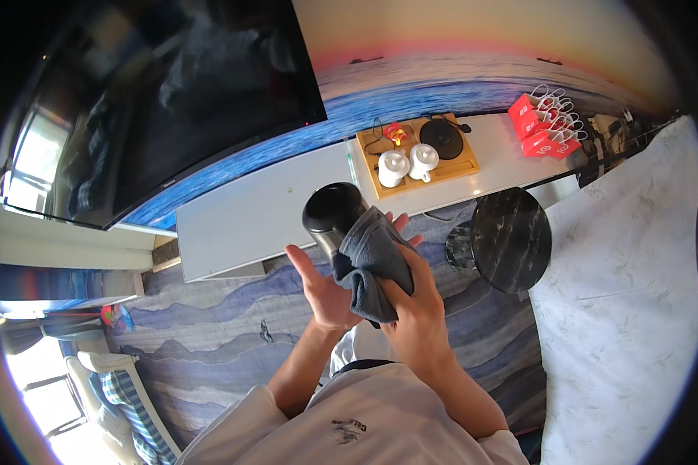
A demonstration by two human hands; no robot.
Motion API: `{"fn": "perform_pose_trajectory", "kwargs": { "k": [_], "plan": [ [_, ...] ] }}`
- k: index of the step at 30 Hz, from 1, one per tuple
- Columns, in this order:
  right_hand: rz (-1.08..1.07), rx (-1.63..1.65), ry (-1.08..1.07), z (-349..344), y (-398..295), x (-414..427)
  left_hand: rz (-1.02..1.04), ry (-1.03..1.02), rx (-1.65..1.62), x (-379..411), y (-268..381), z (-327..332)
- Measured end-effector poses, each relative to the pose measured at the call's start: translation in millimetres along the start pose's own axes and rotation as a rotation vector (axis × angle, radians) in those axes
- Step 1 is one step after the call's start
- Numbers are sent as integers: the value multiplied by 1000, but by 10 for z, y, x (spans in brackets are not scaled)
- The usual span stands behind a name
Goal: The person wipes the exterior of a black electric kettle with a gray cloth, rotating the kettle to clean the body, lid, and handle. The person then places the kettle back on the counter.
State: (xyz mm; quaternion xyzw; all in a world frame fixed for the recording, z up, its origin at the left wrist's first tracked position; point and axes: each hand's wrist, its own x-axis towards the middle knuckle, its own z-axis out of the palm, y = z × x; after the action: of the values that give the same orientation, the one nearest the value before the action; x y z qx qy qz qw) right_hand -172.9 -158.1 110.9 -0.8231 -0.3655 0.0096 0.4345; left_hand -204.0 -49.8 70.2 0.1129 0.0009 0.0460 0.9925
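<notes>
A black and metallic cylindrical vessel (334,209) is held tilted in front of my body, with its dark round end towards the sideboard. My left hand (326,296) cradles it from below, thumb extended at the left and fingertips showing past its right side. A folded grey cloth (372,250) lies over the vessel's near part. Gripping that cloth, my right hand (416,302) presses it against the vessel. The cloth hides much of the vessel, so any handle or spout cannot be made out.
Beyond my hands stands a white sideboard (256,203). On it a wooden tray (459,165) bears two white lidded cups (394,168) and a black round corded base (441,139). Red paper bags (544,125) are farther right. A black marble-patterned round stool (512,239) stands beside a white-covered bed (622,290).
</notes>
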Motion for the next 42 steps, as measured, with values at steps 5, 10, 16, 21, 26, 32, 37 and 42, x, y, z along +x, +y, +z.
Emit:
{"fn": "perform_pose_trajectory", "kwargs": {
  "k": [5,10,16,21,26,32,37,42],
  "plan": [
    [-51,24,89,-181,79,-108,-42,1,45,106,26,202],
    [-5,63,10,-352,424,-373,30,-68,194,295,-24,298],
    [59,89,-103,-903,514,-431,-21,-40,179,434,-262,445],
    [230,450,378,-1340,564,-478,-98,56,193,446,-619,497],
    [120,140,200,-1684,507,-274,-331,124,246,338,-1206,452],
    [127,-513,-288,-1387,850,-274,-451,62,16,331,-1727,255],
    [211,-518,-381,-1378,1045,-260,-501,4,45,247,-1838,75],
    [102,-481,-397,-1458,1024,-364,-459,-151,-268,192,-1854,-70]
  ]
}}
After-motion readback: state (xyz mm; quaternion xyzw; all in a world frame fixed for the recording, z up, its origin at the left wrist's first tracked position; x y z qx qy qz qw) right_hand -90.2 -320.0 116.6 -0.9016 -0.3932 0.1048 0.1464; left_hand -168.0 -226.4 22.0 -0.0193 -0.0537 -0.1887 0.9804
